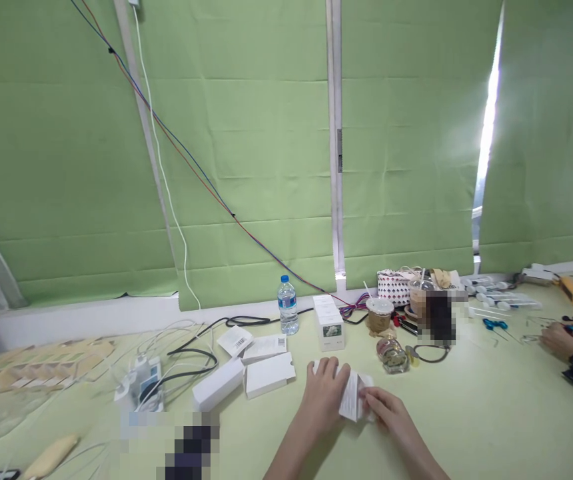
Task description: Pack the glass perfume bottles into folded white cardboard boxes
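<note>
A small white box [350, 400] with printed text lies tilted on the table between my hands. My left hand [325, 389] is wrapped over its far and left part, fingers curled round it. At the box's right end, the thumb and fingers of my right hand [385, 408] pinch a flap or edge, whose exact shape is partly hidden. Beyond them a taller white box [329, 324] with a dark picture stands near the wall. To the left lie a white box [219, 385], an open white carton [269, 375] and a printed white box [264, 348].
A water bottle [288, 307] stands at the back. A power strip [149, 385] with tangled cables is at left. Drink cups [380, 315] and rolls of tape [392, 353] stand right of centre. At far right are another person's hands [566, 340] near scissors [496, 325].
</note>
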Demonstrator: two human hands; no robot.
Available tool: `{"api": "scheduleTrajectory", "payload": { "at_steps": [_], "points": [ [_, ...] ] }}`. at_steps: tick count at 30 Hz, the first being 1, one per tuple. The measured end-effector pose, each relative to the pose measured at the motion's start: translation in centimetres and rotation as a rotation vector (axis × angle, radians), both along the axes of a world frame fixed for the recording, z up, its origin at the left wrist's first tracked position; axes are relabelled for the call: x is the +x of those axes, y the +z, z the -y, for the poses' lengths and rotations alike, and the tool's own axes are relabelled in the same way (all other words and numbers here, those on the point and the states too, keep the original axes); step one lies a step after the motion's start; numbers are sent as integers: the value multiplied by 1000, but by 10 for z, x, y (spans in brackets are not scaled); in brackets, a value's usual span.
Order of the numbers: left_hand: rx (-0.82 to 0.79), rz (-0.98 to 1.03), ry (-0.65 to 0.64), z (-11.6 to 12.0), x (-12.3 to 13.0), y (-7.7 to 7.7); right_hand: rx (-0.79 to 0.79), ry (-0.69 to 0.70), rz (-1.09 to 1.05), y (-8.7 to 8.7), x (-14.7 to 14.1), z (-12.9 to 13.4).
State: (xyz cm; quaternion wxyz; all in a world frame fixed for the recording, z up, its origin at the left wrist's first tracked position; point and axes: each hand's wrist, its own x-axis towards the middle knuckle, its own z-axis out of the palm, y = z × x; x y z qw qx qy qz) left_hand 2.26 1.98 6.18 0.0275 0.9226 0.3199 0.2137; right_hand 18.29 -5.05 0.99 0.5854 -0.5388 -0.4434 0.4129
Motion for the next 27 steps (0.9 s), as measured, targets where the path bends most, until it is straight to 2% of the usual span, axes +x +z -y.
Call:
{"api": "scheduleTrajectory", "payload": {
  "at_steps": [3, 7, 10, 15, 20, 22, 27],
  "points": [
    [108, -79, 42, 5, 6, -4, -67, -14, -145, -9, -10, -9],
    [69, -143, 80, 8, 5, -5, 69, -10, -159, -5, -10, -3],
    [11, -130, 88, 10, 2, 0, 189, 22, -40, 2, -10, 3],
    [-29, -148, 59, 15, 3, 4, 96, -34, 253, 2, -15, -2],
    [-76, -224, 45, 11, 3, 3, 134, -53, 493, 4, -11, -1],
    [-124, -290, 64, 6, -5, 5, 114, -28, 604, 4, -3, 7],
    [-234, -389, 141, -13, -38, 14, -15, 18, 705, -3, 26, 28]
  ]
}}
